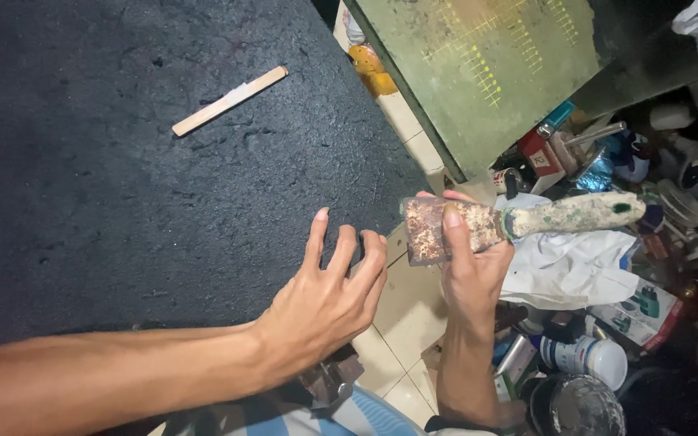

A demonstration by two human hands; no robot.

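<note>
My right hand (470, 270) grips a scraper by the neck of its blade, thumb pressed on top. The scraper's wide blade (426, 230) is crusted with rusty brown residue and its handle (579, 214) is pale and smeared with green. My left hand (329, 299) hovers with fingers spread at the near right edge of a large black rough-textured sheet (147, 186), holding nothing. A flat wooden stick (229, 100) lies on the sheet, far from both hands.
A green cutting mat (486, 64) leans at the upper right. Below it sits clutter: a white cloth (563, 270), tins, a white jar (587, 359), a dark can (579, 408) and boxes. Pale floor tiles (405, 311) show between the sheet and the clutter.
</note>
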